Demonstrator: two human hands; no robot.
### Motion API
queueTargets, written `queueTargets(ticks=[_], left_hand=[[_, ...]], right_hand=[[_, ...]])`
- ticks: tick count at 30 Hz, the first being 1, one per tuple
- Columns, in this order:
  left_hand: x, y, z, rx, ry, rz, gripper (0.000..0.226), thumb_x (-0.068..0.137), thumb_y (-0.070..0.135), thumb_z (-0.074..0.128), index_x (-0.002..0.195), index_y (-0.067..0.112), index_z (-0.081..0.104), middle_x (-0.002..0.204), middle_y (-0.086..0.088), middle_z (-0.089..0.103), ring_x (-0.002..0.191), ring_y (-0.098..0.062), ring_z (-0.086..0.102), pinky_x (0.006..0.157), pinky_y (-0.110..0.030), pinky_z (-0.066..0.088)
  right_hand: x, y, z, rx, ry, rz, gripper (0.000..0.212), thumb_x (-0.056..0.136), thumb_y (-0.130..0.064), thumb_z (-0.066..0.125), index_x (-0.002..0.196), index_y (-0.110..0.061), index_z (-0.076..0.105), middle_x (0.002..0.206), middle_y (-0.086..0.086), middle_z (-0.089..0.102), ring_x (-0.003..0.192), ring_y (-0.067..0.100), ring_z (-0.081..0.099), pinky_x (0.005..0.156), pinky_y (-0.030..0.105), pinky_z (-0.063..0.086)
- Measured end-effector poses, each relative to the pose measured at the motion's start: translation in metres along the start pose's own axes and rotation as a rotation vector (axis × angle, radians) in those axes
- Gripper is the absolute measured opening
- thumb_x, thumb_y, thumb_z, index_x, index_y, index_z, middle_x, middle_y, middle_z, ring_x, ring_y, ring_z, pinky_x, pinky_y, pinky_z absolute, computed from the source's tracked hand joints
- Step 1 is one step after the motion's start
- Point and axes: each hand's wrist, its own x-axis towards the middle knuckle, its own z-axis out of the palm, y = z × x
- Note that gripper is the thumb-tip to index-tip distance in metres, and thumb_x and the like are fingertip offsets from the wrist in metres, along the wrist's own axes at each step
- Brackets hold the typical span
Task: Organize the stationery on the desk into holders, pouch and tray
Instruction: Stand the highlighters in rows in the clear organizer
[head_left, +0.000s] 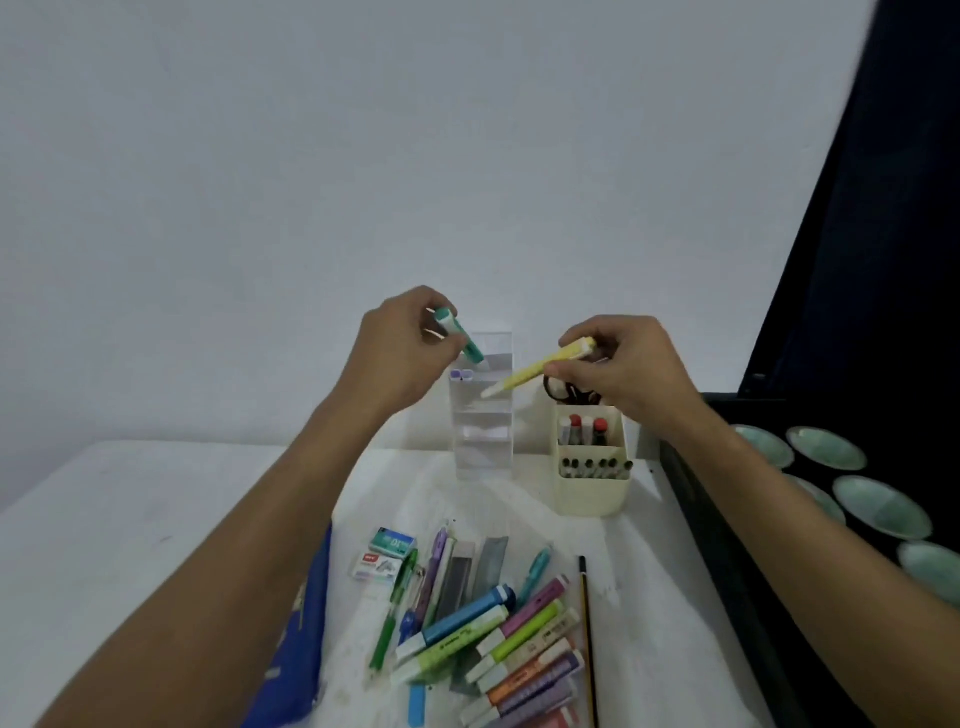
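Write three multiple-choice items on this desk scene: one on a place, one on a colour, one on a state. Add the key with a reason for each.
1. Where does the cream holder stand relative to the clear holder?
A. to its right
B. to its left
C. on top of it

2. What colour is the highlighter in the right hand?
A. pink
B. yellow
C. blue

3. What is the left hand doing?
A. lying flat on the desk
B. hanging idle
C. gripping a green highlighter over the clear holder

Key: 1 A, they stand side by side; 2 B, its barrel is yellow; 3 C, fingers curl round it.
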Motion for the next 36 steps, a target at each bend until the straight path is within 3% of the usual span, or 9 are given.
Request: queueTargets(ticks=[5,10,14,17,21,28,30,33,36], left_hand=[[0.008,-0.001,0.011,0.037,-0.014,0.116,0.018,0.082,0.017,0.072,0.099,0.020,0.066,0.089,0.007,0.065,0.076,-0.008,0.067,0.064,-0.007,0.048],[0.009,-0.019,0.035,0.101,-0.073,0.113,0.017,0.085,0.020,0.069,0.101,0.021,0.066,0.091,0.011,0.064,0.081,-0.011,0.067,0.075,-0.029,0.056],[0.012,-0.032,0.044,0.144,-0.126,0.100,0.015,0.086,0.023,0.067,0.100,0.023,0.065,0.097,0.004,0.070,0.085,-0.015,0.066,0.076,-0.037,0.056],[0.016,-0.039,0.048,0.168,-0.134,0.094,0.017,0.085,0.023,0.065,0.103,0.025,0.065,0.095,0.004,0.069,0.083,-0.017,0.065,0.074,-0.038,0.055],[0.020,-0.043,0.051,0.230,-0.175,0.105,0.017,0.087,0.027,0.065,0.103,0.023,0.068,0.097,0.002,0.071,0.085,-0.018,0.065,0.076,-0.035,0.054],[0.027,-0.046,0.060,0.467,-0.325,0.174,0.017,0.091,0.025,0.058,0.101,0.023,0.072,0.088,-0.004,0.068,0.082,-0.025,0.061,0.077,-0.040,0.051],[0.031,-0.047,0.061,0.538,-0.320,0.199,0.017,0.092,0.025,0.056,0.103,0.024,0.070,0.092,-0.001,0.067,0.083,-0.023,0.059,0.075,-0.036,0.047],[0.035,-0.049,0.063,0.581,-0.320,0.226,0.016,0.094,0.030,0.055,0.100,0.022,0.068,0.096,-0.001,0.064,0.087,-0.022,0.055,0.074,-0.031,0.031],[0.036,-0.054,0.067,0.605,-0.331,0.256,0.019,0.094,0.031,0.054,0.106,0.025,0.067,0.100,-0.002,0.060,0.091,-0.022,0.054,0.075,-0.031,0.031]], right_hand=[[0.025,-0.008,0.016,-0.041,0.137,-0.037,0.023,0.071,-0.012,0.083,0.092,-0.010,0.074,0.073,0.001,0.064,0.059,0.008,0.056,0.055,0.008,0.045],[0.031,0.006,0.042,-0.263,0.085,-0.094,0.024,0.080,-0.008,0.073,0.104,-0.004,0.072,0.097,0.009,0.071,0.078,0.015,0.062,0.078,0.018,0.049],[0.033,0.015,0.057,-0.354,0.072,-0.178,0.012,0.082,-0.013,0.071,0.088,-0.002,0.072,0.079,0.010,0.069,0.069,0.021,0.055,0.069,0.030,0.047],[0.035,0.021,0.062,-0.440,0.055,-0.204,0.014,0.084,-0.020,0.069,0.080,-0.007,0.069,0.070,0.004,0.061,0.065,0.017,0.048,0.063,0.025,0.034],[0.039,0.028,0.070,-0.450,0.001,-0.203,0.014,0.085,-0.023,0.068,0.082,-0.010,0.068,0.074,0.003,0.058,0.071,0.017,0.050,0.060,0.021,0.032],[0.052,0.036,0.085,-0.447,-0.169,-0.177,0.018,0.088,-0.010,0.057,0.088,-0.008,0.075,0.073,0.016,0.066,0.072,0.030,0.058,0.065,0.031,0.042],[0.053,0.040,0.088,-0.466,-0.194,-0.189,0.027,0.088,-0.005,0.052,0.098,-0.014,0.075,0.070,0.017,0.065,0.068,0.030,0.055,0.059,0.025,0.038],[0.055,0.045,0.093,-0.498,-0.196,-0.222,0.034,0.089,-0.005,0.052,0.109,-0.025,0.072,0.071,0.013,0.066,0.070,0.029,0.054,0.065,0.035,0.045],[0.056,0.047,0.095,-0.530,-0.207,-0.254,0.032,0.090,-0.010,0.054,0.110,-0.029,0.070,0.071,0.012,0.063,0.075,0.030,0.053,0.068,0.037,0.046]])
